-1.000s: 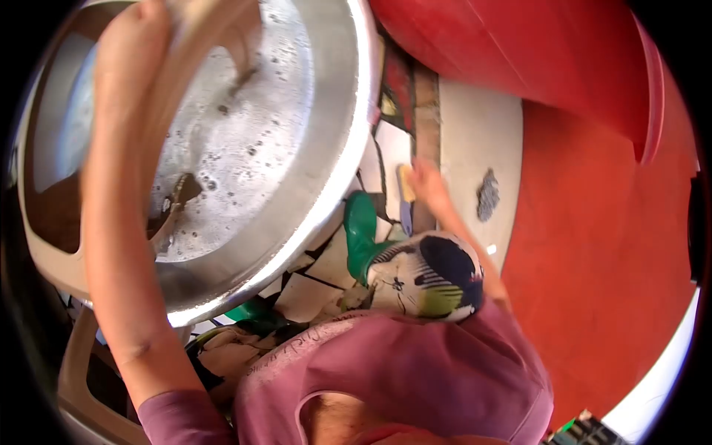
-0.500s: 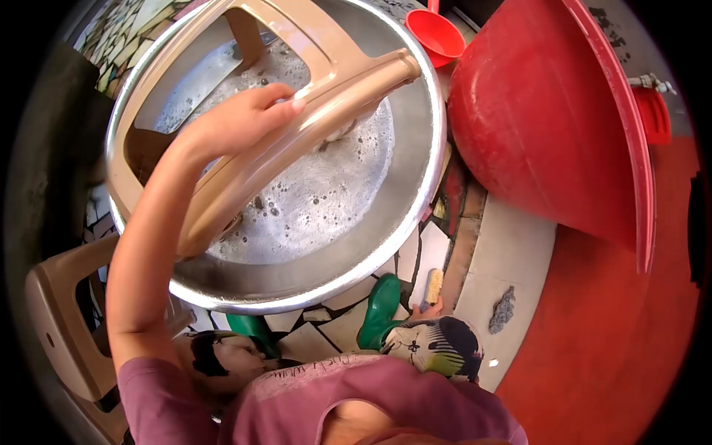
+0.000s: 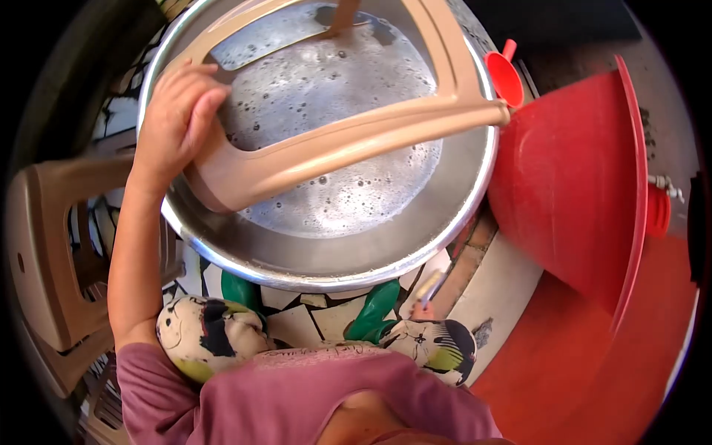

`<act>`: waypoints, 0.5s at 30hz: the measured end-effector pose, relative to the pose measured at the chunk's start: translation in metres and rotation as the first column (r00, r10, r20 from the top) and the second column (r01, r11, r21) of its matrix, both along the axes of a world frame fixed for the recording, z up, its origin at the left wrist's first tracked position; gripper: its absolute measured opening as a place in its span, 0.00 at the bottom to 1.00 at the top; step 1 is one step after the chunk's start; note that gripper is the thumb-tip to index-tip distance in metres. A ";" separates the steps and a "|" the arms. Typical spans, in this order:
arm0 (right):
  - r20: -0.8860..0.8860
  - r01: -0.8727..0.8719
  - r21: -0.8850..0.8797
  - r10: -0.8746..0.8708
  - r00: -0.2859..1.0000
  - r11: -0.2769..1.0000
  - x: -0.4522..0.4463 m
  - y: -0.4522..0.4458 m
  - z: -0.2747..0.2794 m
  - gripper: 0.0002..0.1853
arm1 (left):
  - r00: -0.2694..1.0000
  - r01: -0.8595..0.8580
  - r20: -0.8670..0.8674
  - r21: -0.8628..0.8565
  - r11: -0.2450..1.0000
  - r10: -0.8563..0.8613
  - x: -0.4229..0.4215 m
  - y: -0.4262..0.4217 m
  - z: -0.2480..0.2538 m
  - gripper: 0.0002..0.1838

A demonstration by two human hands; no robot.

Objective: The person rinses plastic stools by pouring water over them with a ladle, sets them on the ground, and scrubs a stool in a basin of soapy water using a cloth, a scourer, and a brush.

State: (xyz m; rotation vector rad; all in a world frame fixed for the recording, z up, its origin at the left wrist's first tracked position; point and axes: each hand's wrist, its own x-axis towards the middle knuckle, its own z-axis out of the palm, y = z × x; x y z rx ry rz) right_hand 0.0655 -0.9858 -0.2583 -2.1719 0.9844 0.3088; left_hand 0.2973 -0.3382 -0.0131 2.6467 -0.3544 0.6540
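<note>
The left hand (image 3: pixel 180 119) grips the near-left corner of a beige plastic chair (image 3: pixel 356 144), with the thumb and fingers curled over the frame. The chair sits tilted across a large round metal basin (image 3: pixel 326 282), partly inside it; its near bar spans the opening and its right end reaches the basin's right rim, beside a red dipper (image 3: pixel 504 80). Foamy water (image 3: pixel 371 204) with scattered bubbles lies in the basin beneath the frame. The right hand (image 3: pixel 423 311), partly hidden behind the right knee, is closed on a scrubbing brush (image 3: pixel 430 285), held low over the floor with pale bristles exposed, apart from the basin. Green boots (image 3: pixel 374 306) stand on broken-tile paving (image 3: pixel 291 326) under the basin's near edge. A gray scouring pad (image 3: pixel 483 331) lies right of the right knee. A large red plastic tub (image 3: pixel 567 178) rests tilted to the basin's right, near a metal tap (image 3: pixel 665 185). Further beige plastic furniture (image 3: pixel 41 256) stands at the left.
</note>
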 end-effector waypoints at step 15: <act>-0.380 -0.966 -0.201 0.922 -0.077 -0.164 0.296 0.270 0.158 0.28 | 0.985 -0.166 0.046 -0.061 0.984 0.169 0.027 0.027 -0.025 0.13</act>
